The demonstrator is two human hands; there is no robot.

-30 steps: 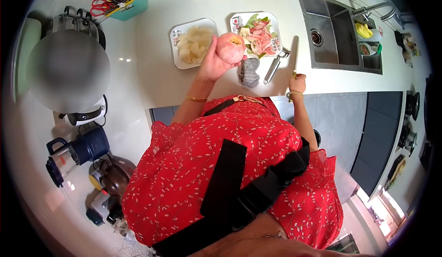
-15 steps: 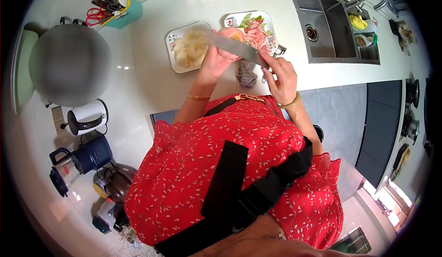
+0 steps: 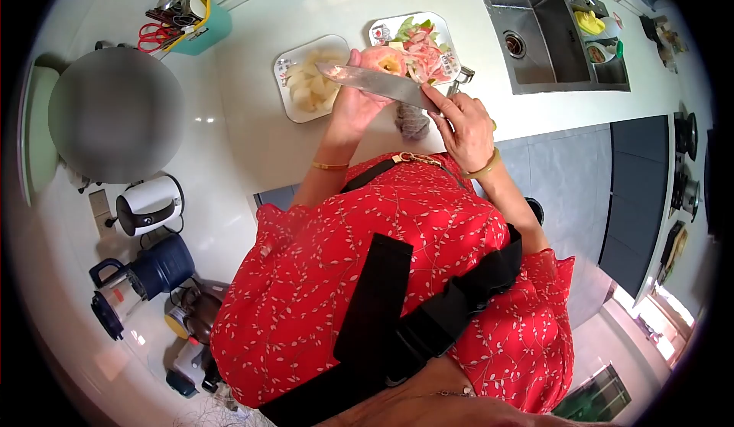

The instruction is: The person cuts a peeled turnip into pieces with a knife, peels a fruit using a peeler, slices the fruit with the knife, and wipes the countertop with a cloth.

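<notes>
My left hand (image 3: 355, 112) is closed around a round pinkish fruit (image 3: 380, 60) with a yellow hollow on its top; its exact kind is unclear. In my right hand (image 3: 468, 127) is the handle end of a kitchen knife (image 3: 375, 81). Its broad blade points left across the near side of the fruit and over my left palm; whether it touches is unclear. Behind the fruit, a white plate (image 3: 439, 19) bears pink and green peelings (image 3: 423, 54). To the left, another white plate (image 3: 285, 68) holds pale fruit pieces (image 3: 312, 89).
A dark crumpled thing (image 3: 413, 123) lies on the counter below the knife. Beside the peelings is a metal object (image 3: 462, 80). The sink (image 3: 552, 43) lies right, a teal utensil holder (image 3: 208, 29) back left. A kettle (image 3: 151, 204) stands at the left.
The knife has shifted left and down, off the face of the fruit, which now shows its yellow hollow more fully. The view has tilted slightly. Both hands keep their holds.
</notes>
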